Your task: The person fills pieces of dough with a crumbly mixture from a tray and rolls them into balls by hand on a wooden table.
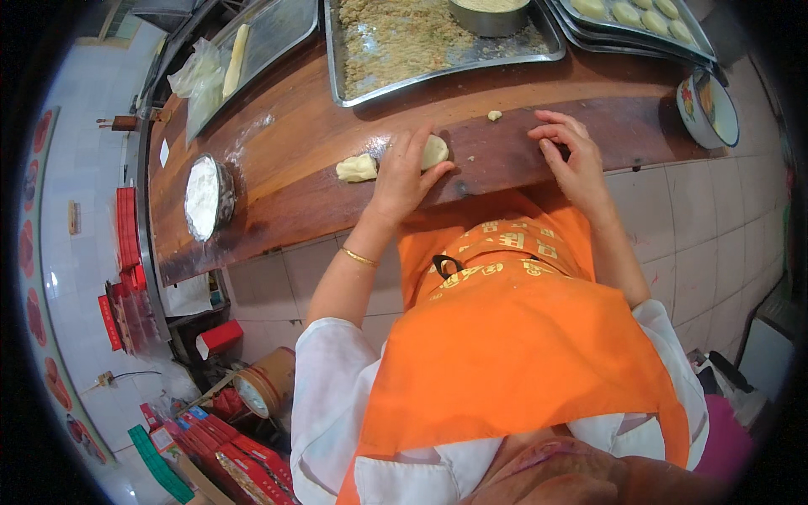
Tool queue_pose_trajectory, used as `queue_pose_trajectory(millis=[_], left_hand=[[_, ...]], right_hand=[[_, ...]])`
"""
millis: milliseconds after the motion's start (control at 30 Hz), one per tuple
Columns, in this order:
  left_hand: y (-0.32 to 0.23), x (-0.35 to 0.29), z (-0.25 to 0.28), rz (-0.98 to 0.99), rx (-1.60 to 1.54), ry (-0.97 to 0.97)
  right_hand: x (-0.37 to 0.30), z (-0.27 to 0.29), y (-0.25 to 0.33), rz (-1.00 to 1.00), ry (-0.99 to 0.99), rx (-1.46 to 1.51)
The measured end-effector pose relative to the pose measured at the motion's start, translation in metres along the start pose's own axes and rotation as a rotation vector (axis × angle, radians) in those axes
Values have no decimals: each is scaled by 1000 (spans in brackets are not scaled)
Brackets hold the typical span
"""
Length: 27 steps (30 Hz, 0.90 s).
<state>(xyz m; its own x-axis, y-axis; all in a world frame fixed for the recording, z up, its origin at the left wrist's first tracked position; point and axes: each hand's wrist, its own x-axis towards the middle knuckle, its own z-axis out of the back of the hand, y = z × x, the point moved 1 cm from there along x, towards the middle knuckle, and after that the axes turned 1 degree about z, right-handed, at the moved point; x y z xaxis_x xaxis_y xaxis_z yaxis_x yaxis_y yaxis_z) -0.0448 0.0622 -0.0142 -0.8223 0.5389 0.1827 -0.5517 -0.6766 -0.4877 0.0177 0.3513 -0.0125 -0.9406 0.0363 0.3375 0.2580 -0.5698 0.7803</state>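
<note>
My left hand (402, 175) is at the near edge of the wooden worktop, its fingers and thumb curved around a flattened round of pale dough (435, 152). Part of that round is hidden behind the fingers. Just left of the hand lies a rough lump of dough (357, 168). To the right, my right hand (574, 156) hovers by the worktop edge with fingers bent and apart; I see nothing held in it. A small scrap of dough (494, 115) lies between the hands, farther back.
A bowl of white flour (202, 198) stands at left. Behind are a tray with a dough strip (236, 61), a large metal tray of crumbly filling (396, 50) with a round tin (491, 18), and stacked trays of dough rounds (627, 13). An enamel bowl (707, 109) sits far right.
</note>
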Motion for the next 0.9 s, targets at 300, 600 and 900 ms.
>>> queue_pose_trajectory(millis=[300, 600, 900], left_hand=[[-22, 16, -14, 393, -2200, -134], [-58, 32, -17, 347, -1857, -94], [-34, 16, 1, 321, -1450, -243]], right_hand=[[40, -24, 68, 258, 118, -52], [79, -19, 70, 401, 294, -46], [193, 92, -2, 65, -116, -109]])
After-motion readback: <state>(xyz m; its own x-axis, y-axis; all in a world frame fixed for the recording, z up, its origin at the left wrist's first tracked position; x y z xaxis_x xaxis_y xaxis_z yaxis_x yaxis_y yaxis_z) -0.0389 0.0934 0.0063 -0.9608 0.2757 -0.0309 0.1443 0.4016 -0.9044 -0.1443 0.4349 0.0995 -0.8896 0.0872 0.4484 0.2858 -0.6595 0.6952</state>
